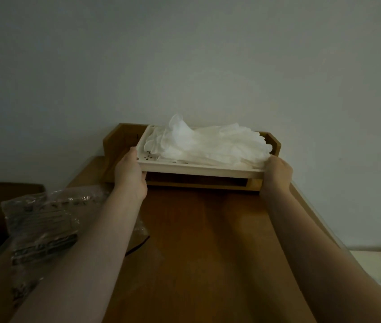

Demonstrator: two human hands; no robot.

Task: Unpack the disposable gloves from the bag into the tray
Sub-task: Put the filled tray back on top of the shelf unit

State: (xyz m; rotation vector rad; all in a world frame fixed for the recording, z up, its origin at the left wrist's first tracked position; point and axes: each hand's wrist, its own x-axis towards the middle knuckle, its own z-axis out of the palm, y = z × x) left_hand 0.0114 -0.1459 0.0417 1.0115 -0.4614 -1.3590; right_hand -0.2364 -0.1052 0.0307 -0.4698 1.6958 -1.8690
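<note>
A cream tray (pixel 198 170) with small holes in its floor is held at the far end of the wooden table, over a low wooden shelf. A loose heap of white disposable gloves (pixel 205 145) fills it, one cuff sticking up. My left hand (pixel 131 173) grips the tray's left end, thumb on the rim and fingers under it. My right hand (pixel 278 171) grips the right end the same way. The clear plastic bag (pixel 42 224) lies crumpled and flat at the left of the table, partly under my left forearm.
The wooden shelf (pixel 115 141) with raised side walls stands against the grey wall. The brown tabletop (pixel 203 252) stretches between my arms. A dark piece of furniture sits at the far left, and a pale surface shows at the lower right.
</note>
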